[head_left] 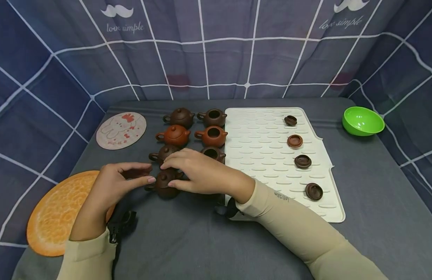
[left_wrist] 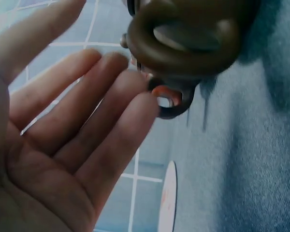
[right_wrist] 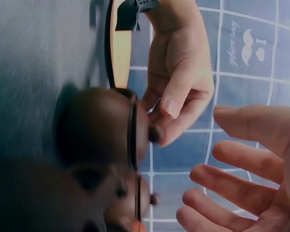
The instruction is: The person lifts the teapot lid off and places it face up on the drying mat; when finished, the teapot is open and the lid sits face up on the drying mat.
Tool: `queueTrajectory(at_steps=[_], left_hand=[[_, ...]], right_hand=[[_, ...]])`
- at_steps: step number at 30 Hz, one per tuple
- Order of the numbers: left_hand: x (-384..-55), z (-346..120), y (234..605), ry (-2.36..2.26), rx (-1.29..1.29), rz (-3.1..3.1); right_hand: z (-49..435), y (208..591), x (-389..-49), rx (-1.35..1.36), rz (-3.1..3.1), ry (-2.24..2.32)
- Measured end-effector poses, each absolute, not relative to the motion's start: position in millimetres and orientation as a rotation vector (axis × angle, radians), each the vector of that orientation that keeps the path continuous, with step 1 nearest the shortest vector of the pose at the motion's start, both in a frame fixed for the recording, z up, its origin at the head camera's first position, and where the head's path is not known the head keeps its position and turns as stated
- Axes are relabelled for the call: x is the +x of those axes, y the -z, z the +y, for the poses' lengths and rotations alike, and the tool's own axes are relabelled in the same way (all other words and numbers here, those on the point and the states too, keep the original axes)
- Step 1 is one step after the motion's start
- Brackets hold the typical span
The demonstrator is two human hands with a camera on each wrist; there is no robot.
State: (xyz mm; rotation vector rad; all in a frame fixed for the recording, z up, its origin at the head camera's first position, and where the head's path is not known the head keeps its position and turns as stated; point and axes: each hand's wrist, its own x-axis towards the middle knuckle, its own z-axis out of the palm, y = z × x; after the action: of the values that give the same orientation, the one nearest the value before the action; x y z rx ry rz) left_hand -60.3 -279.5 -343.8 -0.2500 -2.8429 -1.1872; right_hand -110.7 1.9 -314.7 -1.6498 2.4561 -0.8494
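Observation:
In the head view, a dark brown lidded teapot [head_left: 165,183] stands nearest the person, between both hands. My left hand [head_left: 119,182] is at its handle side, fingers extended and slightly bent. The left wrist view shows that hand's palm [left_wrist: 63,159] holding nothing, beside the teapot's handle [left_wrist: 183,58]. My right hand [head_left: 196,171] hovers over the other side of the teapot. In the right wrist view its fingers [right_wrist: 232,183] are spread and apart from the lid knob [right_wrist: 155,133]. Another dark lidded teapot [head_left: 164,152] is partly hidden behind the right hand.
Farther back stand lidded teapots [head_left: 177,135] and lidless ones [head_left: 213,136]. A white ridged mat [head_left: 258,136] on the right bears several small lids [head_left: 295,141]. A green bowl [head_left: 363,121] is at far right. Left are a rabbit-print mat [head_left: 121,130] and an orange round mat [head_left: 58,217].

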Motion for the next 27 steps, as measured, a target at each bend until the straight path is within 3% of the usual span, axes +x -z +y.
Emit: queueTrajectory(at_steps=[7,27], left_hand=[[-57,-282,350,1.193,-0.387,-2.848],[-57,-289,362,1.187,-0.454,-2.826]], right_hand=[[-17,328,-109,-1.669,2.485,0.775],[-19,340,-111,-1.636,2.54,0.679]])
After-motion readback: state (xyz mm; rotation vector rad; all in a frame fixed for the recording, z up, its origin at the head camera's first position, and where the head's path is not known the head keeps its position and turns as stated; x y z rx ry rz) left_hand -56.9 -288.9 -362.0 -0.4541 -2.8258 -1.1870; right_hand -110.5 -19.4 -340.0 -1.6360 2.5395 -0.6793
